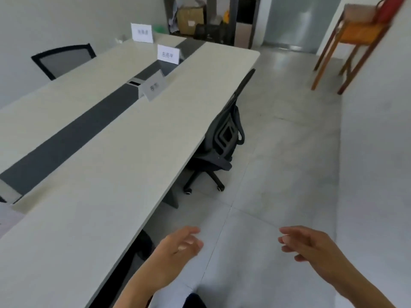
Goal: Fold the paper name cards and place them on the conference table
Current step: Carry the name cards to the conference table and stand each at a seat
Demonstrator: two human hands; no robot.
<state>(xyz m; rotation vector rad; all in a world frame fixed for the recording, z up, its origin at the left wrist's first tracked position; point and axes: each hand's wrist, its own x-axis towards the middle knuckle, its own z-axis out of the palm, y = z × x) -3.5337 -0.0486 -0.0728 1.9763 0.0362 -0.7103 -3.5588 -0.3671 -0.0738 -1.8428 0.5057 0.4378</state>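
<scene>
A long pale conference table [115, 156] with a dark centre strip runs away to the upper left. Three folded white name cards stand along the strip: the nearest [153, 86], a second [168, 54] behind it, and the farthest [142, 32] at the table's end. My left hand [178, 247] hangs over the floor just past the table's right edge, fingers relaxed and empty. Level with it to the right, my right hand [311, 245] also holds nothing, its fingers loosely extended.
A black office chair [224, 134] is pushed in at the table's right side; another chair back [64, 58] shows on the far left side. A wooden chair [353, 38] stands by the right wall. Boxes and shelving [200, 16] fill the far corner. Grey tiled floor lies on the right.
</scene>
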